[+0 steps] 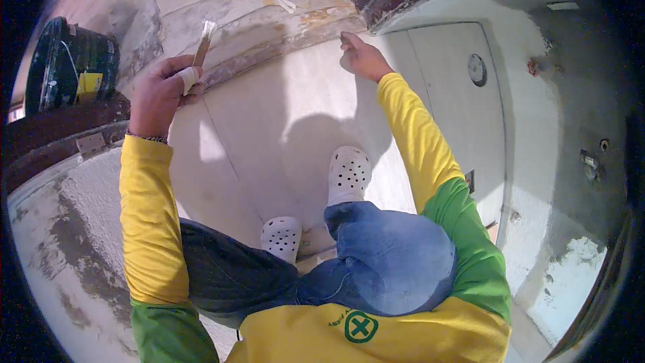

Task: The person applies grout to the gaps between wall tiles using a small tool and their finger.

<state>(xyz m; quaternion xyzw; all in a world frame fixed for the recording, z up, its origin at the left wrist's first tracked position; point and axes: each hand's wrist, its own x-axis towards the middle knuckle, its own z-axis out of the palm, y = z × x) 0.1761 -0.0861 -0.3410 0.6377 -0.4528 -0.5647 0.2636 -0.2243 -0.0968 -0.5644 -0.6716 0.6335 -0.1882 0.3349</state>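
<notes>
Pale floor panels (309, 87): edge work apparently in hand.
Left hand (160, 94), fingers pinching a slim white-tipped tool (201, 52) (kind unclear), tip raised; right hand (366, 60), fingers curled, grip untellable, beside the worn ledge (306, 30), presumably where the tip must go next.

Left hand (161, 94) grips a narrow brown tool (201, 50), white tip pointing far. Right hand (367, 59), partly curled, is at the far edge of the pale floor (245, 121); contact unclear. Dark bucket (64, 70) stands far left; white clogs (350, 169) nearer.
</notes>
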